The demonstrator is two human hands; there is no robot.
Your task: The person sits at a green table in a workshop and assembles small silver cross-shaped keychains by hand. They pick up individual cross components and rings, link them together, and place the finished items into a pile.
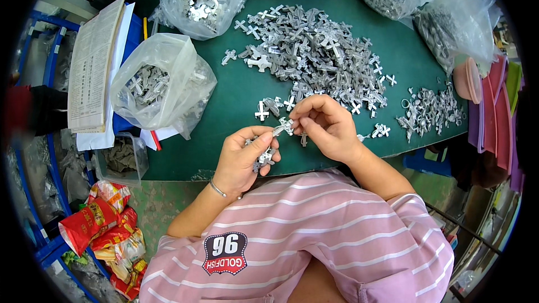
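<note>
Shirt patch [224,253]: pale digits on black, white lettering on red band. Printed page [90,78] at left: dense rows, too small to read. Red packet [87,223]: yellowish characters, blurred.

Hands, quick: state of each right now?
Left hand: closed, holding small silver metal pieces.
Right hand: curled at another piece; grip cannot be told.

Green tabletop [233,98], large heap of silver cross-shaped pieces [325,50], smaller pile of silver parts [429,113], plastic bags [196,81] of metal pieces — left hand [242,158], several loose pieces [263,158] in curled fingers, right hand [330,130], fingertips at one bright piece [285,127] between both hands.
</note>
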